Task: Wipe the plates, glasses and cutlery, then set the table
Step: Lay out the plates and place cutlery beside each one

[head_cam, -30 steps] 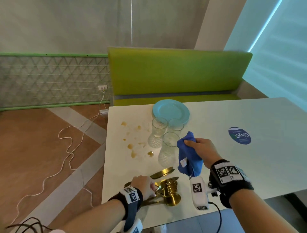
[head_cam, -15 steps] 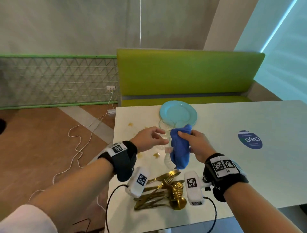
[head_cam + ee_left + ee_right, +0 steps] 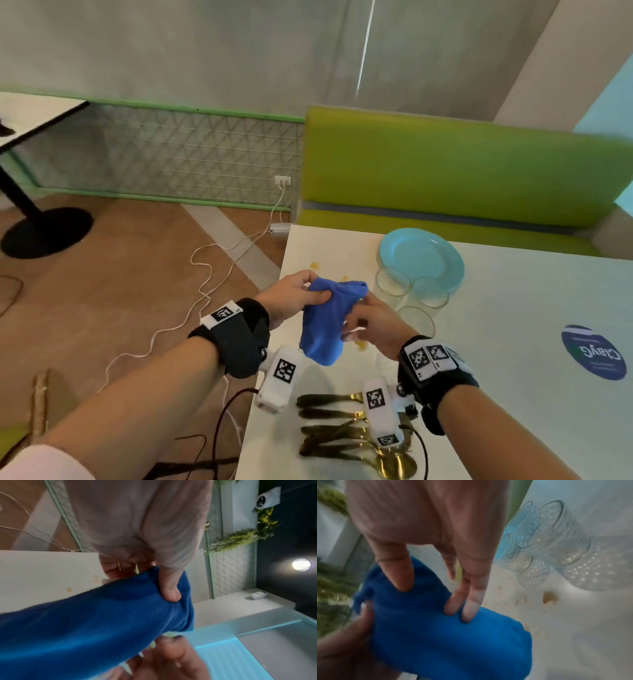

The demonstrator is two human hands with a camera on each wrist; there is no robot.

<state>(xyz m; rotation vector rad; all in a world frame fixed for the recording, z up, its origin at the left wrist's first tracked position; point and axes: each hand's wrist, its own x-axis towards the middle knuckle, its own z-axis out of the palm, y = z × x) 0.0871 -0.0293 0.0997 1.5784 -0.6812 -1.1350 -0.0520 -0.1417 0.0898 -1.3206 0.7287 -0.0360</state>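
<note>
Blue cloth (image 3: pixel 325 322) bunched, hanging above the table, pinched in my hands. Pale blue plate (image 3: pixel 423 257) flat at the far edge. Three clear textured glasses (image 3: pixel 409 296) upright just beside it. Gold cutlery (image 3: pixel 346 431) piled at near edge.

A café: green booth bench (image 3: pixel 462 171), pedestal tables (image 3: pixel 513 308).

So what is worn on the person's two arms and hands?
Both hands, left and right, are bare. Each wrist carries a black fabric strap with white square-code tags and a white camera pod with the same kind of tag. Dark cables hang below. A white sleeve edge shows on the left arm.
</note>
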